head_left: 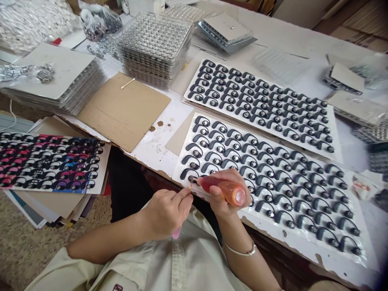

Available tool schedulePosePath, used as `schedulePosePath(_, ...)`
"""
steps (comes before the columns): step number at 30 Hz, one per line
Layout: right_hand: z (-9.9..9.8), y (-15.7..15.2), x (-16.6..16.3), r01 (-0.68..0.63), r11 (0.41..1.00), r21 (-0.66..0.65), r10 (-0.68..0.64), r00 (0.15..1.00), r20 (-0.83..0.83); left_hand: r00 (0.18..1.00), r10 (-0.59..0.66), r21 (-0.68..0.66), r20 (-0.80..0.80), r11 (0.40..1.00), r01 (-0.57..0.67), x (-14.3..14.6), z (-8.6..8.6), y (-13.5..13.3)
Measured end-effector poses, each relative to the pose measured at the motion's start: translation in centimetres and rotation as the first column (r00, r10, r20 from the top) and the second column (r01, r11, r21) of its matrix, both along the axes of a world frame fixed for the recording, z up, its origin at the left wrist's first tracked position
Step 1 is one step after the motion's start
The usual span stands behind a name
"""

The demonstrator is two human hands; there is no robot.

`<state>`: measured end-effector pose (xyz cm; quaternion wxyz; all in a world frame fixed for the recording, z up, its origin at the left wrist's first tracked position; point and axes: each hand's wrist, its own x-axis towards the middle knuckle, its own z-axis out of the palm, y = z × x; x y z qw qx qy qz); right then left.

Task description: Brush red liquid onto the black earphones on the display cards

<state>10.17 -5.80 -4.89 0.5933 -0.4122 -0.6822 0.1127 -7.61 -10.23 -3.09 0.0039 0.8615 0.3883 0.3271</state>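
My right hand (226, 194) is wrapped round an orange-red squeeze bottle (226, 190), its tip aimed left at the near-left corner of a white sheet (182, 171) covered with rows of dark hook-shaped pieces (273, 182). My left hand (168, 210) is closed in a pinch on a thin pink stick (176, 233); its tip meets the bottle's nozzle beside the corner piece (190, 178). A thin bracelet (242, 252) circles my right wrist.
A second white sheet of hook pieces (260, 103) lies behind the first. Stacks of clear blister trays (154, 44) stand at the back, a cardboard piece (124, 109) with a cotton swab (127, 83) lies left. A sheet of coloured pieces (51, 161) sits far left.
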Motion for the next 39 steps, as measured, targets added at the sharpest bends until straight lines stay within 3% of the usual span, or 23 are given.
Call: schedulePosePath(39,-0.28,-0.38,0.42,0.126,0.992,-0.001,-0.126,0.992,0.008,1.0,-0.02,0.011,-0.019,1.0,0.02,-0.16,0.29,0.09)
